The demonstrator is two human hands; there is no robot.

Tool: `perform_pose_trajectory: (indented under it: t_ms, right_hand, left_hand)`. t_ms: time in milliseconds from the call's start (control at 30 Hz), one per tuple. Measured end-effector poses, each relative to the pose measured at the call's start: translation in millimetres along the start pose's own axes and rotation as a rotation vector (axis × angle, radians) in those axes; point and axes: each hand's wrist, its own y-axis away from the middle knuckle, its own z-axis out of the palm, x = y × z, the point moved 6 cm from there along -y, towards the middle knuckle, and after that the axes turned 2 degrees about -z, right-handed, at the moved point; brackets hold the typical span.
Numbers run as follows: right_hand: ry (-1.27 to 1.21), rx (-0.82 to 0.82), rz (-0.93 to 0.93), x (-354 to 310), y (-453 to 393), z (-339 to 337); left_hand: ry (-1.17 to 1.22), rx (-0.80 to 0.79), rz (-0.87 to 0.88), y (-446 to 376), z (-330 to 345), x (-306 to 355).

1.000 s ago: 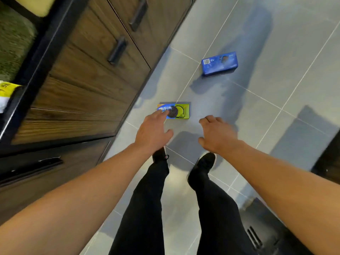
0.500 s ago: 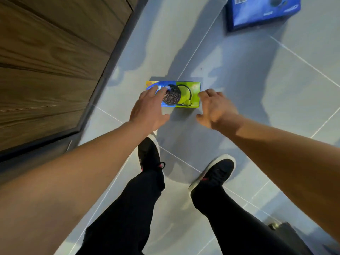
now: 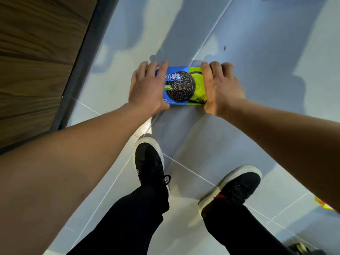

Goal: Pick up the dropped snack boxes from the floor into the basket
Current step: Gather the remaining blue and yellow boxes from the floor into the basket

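Closest to the camera are the person's two black shoes (image 3: pixel 149 162) standing on the grey tile floor (image 3: pixel 276 107), one on each side of a tile line. Just past the toes lies the snack box (image 3: pixel 181 85), flat on the floor with its cookie picture facing up. Its long side runs left to right.

The left hand (image 3: pixel 147 89) covers the blue end of the box, fingers spread over the top and far edge. The right hand (image 3: pixel 219 89) covers the green end the same way. Both hands touch the box and look wrapped around its short ends, but it does not look lifted yet.

Both hands are equally near, so the lift likely needs both ends squeezed and raised together.

The basket is not in view. A wooden cabinet (image 3: pixel 33 61) stands to the left.
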Motion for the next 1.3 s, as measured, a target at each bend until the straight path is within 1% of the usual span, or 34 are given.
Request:
perform_pose_trajectory:
  t_ms: [100, 167, 233, 333, 433, 500, 600, 667, 733, 800, 900, 1000, 1100, 1300]
  right_hand:
    - [0.005, 0.018, -0.038, -7.2, 16.6, -22.6]
    - [0.025, 0.020, -0.079, -14.5, 41.6, -44.7]
    - [0.045, 0.019, -0.092, -23.3, 68.7, -72.3]
    - [0.082, 0.035, -0.142, -42.7, 122.3, -127.6]
    - [0.141, 0.071, -0.213, -62.9, 183.6, -186.6]
    - [0.181, 0.071, -0.249, -73.2, 216.3, -213.9]
    - [0.242, 0.063, -0.329, -97.2, 270.8, -260.8]
    - [0.286, 0.101, -0.411, -118.8, 313.3, -290.5]
    - [0.306, 0.101, -0.456, -132.4, 338.6, -307.3]
    - [0.363, 0.096, -0.535, -154.1, 377.9, -324.7]
    - [0.445, 0.137, -0.668, -193.5, 433.3, -353.3]
    - [0.515, 0.162, -0.792, -236.5, 486.7, -371.1]
    - [0.603, 0.190, -0.912, -282.4, 538.4, -377.0]
    - [0.773, 0.222, -1.123, -375.1, 638.5, -356.1]
  left_hand:
    - [0.036, 0.043, 0.009, 21.3, -20.0, -0.8]
    - [0.055, 0.049, 0.010, 49.3, -42.3, 0.5]
    - [0.076, 0.043, 0.000, 79.4, -70.3, 3.6]
    - [0.119, 0.057, -0.035, 138.8, -130.1, 10.6]
    - [0.156, 0.096, -0.100, 210.5, -193.2, 18.0]
    - [0.177, 0.103, -0.149, 250.6, -219.2, 23.2]
    - [0.173, 0.169, -0.243, 317.6, -263.3, 28.2]
    - [0.193, 0.216, -0.325, 370.7, -289.7, 31.3]
    - [0.211, 0.222, -0.387, 405.2, -301.9, 35.1]
    - [0.221, 0.260, -0.450, 457.7, -319.2, 37.7]
    - [0.259, 0.323, -0.558, 535.5, -342.8, 36.6]
    - [0.309, 0.344, -0.676, 611.2, -353.8, 34.7]
    - [0.341, 0.387, -0.790, 684.3, -355.3, 28.8]
    - [0.441, 0.454, -0.993, 822.3, -332.2, 16.4]
